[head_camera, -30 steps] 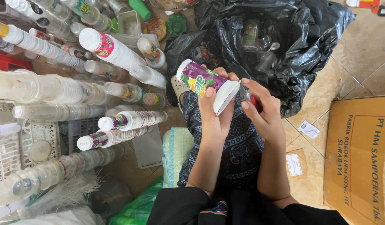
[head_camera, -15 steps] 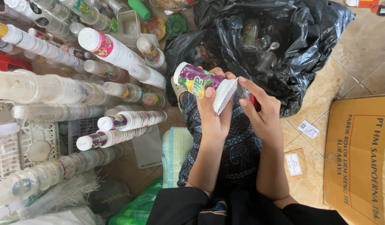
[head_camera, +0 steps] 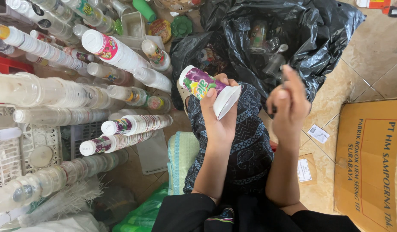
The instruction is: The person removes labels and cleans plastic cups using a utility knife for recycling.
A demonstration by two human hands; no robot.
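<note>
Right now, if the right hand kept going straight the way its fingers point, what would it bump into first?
Probably the black plastic bag. The right hand points up toward its open mouth, though depth is hard to judge.

cup (head_camera: 207,86): purple-green print, white | bag (head_camera: 318,30): black | carton (head_camera: 370,159): brown

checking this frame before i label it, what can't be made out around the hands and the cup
Head view only:
- Right hand: motion-blurred, so whether its fingers pinch anything cannot be told.
- White plastic cup with purple-and-green printed label: held in the left hand; its inside faces away, and fingers cover part of the label.
- Black plastic rubbish bag: contents dark and tangled, only clear plastic shapes show.
- Long stacks of nested clear cups: cut off by the left edge.
</note>
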